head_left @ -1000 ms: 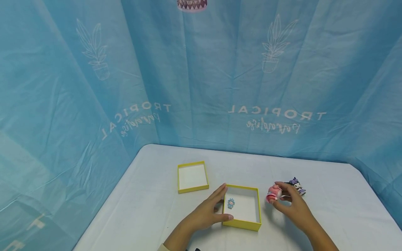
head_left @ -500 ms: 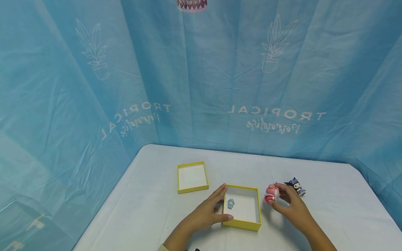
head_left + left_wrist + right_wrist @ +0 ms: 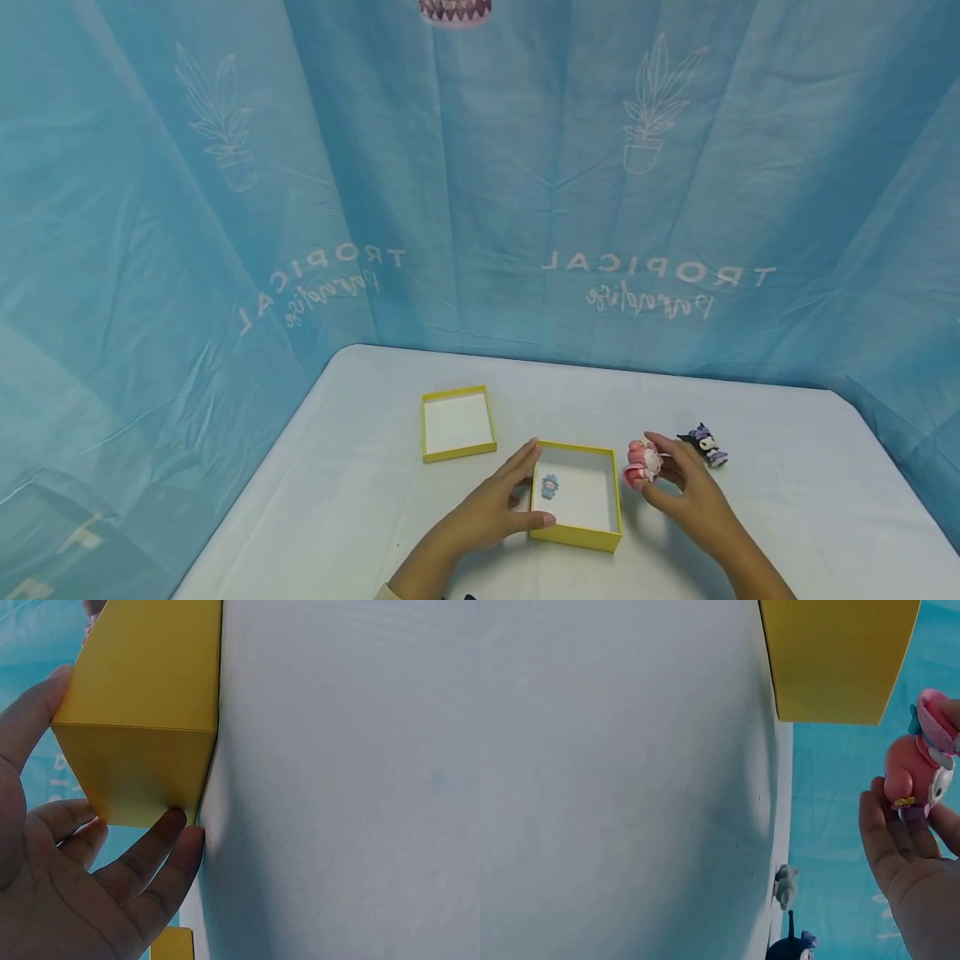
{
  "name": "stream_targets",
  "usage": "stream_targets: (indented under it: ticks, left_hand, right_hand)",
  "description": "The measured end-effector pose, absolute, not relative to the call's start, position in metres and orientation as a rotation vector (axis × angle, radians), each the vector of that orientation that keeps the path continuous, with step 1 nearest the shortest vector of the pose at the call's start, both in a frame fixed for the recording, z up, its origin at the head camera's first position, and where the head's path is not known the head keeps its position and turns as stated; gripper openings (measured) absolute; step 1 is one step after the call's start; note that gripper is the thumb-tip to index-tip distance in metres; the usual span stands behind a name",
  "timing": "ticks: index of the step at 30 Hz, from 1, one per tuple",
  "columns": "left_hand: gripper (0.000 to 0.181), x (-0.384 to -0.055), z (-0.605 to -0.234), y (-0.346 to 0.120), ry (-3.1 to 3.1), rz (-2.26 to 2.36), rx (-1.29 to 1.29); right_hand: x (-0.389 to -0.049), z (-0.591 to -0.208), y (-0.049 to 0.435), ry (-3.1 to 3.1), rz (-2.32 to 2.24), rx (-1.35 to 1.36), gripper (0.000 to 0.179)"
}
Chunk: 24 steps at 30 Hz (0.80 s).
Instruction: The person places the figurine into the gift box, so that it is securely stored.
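An uncovered yellow box (image 3: 576,537) with a white inside stands on the table. My left hand (image 3: 491,506) holds its left side, thumb at the near corner and fingers along the wall; the left wrist view has this hand (image 3: 97,870) spread around the box's end (image 3: 139,772). Inside the box, near the left wall, lies a small blue figurine (image 3: 550,487). Just right of the box, my right hand (image 3: 690,497) holds a pink figurine (image 3: 641,465) between thumb and fingers. In the right wrist view that figurine (image 3: 911,769) is raised above the tabletop.
A yellow lid (image 3: 459,425), white inside, lies behind and left of the box. Beyond my right hand is a black and purple figurine (image 3: 705,444). The right wrist view also has a small grey figurine (image 3: 785,886) on the white table (image 3: 360,450). Blue curtains (image 3: 480,183) hang behind.
My right hand has carried the pink figurine a little left, closer to the box, uncovering more of the black and purple figurine. My left hand keeps its hold on the box.
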State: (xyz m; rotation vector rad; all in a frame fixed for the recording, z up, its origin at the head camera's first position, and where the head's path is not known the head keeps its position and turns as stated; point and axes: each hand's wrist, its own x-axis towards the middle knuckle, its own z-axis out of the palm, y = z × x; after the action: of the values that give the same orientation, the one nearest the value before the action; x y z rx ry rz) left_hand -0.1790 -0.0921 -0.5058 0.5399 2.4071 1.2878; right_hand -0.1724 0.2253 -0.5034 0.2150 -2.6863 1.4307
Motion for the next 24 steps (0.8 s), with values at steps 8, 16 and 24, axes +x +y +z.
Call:
stream_targets:
  ticks: [8, 16, 24]
  left_hand:
    - [0.095, -0.179, -0.505, -0.092, 2.389, 1.307, 0.541]
    - [0.098, -0.181, -0.506, -0.092, 2.418, 1.278, 0.534]
    - [0.098, -0.18, -0.507, -0.092, 2.416, 1.281, 0.564]
  right_hand:
    - [-0.172, -0.502, 0.221, -2.647, 1.479, 0.249, 0.069]
    - [-0.17, -0.501, 0.217, -2.616, 1.491, 0.332, 0.068]
    - [-0.169, -0.497, 0.212, -2.647, 1.486, 0.289, 0.072]
